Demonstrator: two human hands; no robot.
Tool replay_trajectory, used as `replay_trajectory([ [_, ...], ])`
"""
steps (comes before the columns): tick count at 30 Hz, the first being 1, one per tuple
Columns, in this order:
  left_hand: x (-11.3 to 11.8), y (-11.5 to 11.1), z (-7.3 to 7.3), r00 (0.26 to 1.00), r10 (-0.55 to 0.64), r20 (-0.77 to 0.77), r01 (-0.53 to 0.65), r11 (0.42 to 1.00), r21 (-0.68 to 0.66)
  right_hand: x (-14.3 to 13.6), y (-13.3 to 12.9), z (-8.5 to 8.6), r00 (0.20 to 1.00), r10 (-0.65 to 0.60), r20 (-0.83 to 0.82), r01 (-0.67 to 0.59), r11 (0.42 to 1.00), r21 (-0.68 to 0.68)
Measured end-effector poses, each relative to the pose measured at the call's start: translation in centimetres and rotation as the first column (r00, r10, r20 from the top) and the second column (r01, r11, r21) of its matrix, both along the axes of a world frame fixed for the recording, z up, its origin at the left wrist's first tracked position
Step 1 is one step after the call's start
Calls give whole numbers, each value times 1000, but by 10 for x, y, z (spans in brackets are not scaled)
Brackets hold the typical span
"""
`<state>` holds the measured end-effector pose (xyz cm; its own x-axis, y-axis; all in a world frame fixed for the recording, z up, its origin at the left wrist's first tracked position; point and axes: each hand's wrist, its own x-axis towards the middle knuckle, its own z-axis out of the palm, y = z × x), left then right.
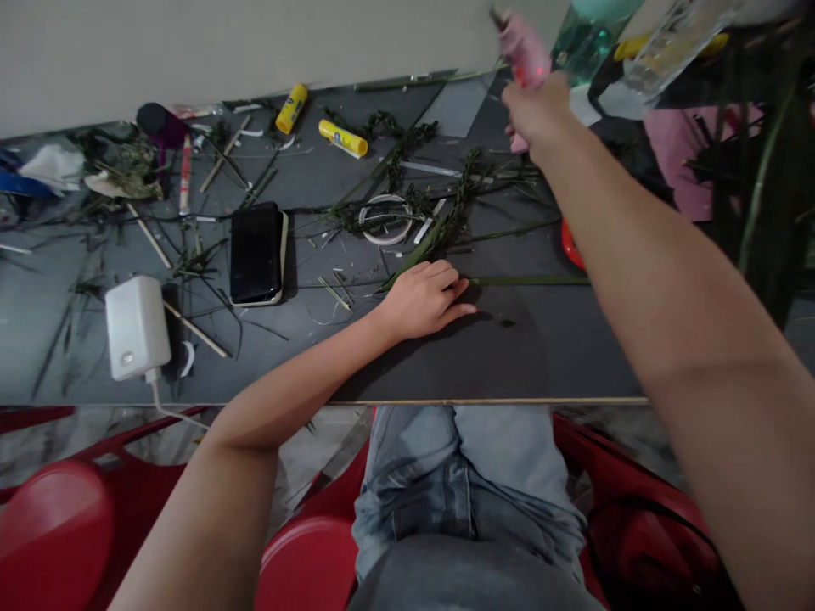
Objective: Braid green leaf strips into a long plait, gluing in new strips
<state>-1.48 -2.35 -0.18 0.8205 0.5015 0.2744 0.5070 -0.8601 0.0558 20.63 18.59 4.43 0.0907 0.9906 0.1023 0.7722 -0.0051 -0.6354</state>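
Observation:
My right hand is raised at the back of the table, wrapped around a pink hot glue gun with its nozzle pointing up and left. A red light glows on the gun's body. My left hand rests on the tabletop, its fingers loosely bent and the thumb spread away from them. A long green leaf strip runs rightward from its fingertips; whether they press on it I cannot tell. Just beyond this hand lies a braided green leaf piece, beside a white ring.
Leaf scraps and sticks litter the dark table. A black phone, a white power bank with its cable and two yellow glue sticks lie leftward. Bottles stand back right. Red chairs are below the table edge.

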Motion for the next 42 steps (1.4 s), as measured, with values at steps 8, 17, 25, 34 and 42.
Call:
replay_trajectory([
  [8, -11, 18, -6, 996, -79, 49, 80, 997, -14, 45, -95, -17, 918, 383, 102, -396, 876, 275],
  [17, -5, 20, -15, 977, 52, 206, -58, 998, 27, 59, -134, -66, 867, 356, 348, -467, 824, 321],
  [25, 6, 12, -2, 999, 27, 38, -32, 988, 151, 62, -134, -65, 865, 400, 304, -491, 803, 339],
  [34, 8, 5, -8, 992, 111, 56, -119, 980, 162, 55, -138, -62, 847, 435, 307, -527, 763, 374],
  [42, 16, -7, -8, 978, 152, 144, -184, 951, 250, 55, -142, -57, 848, 448, 283, -525, 785, 329],
])
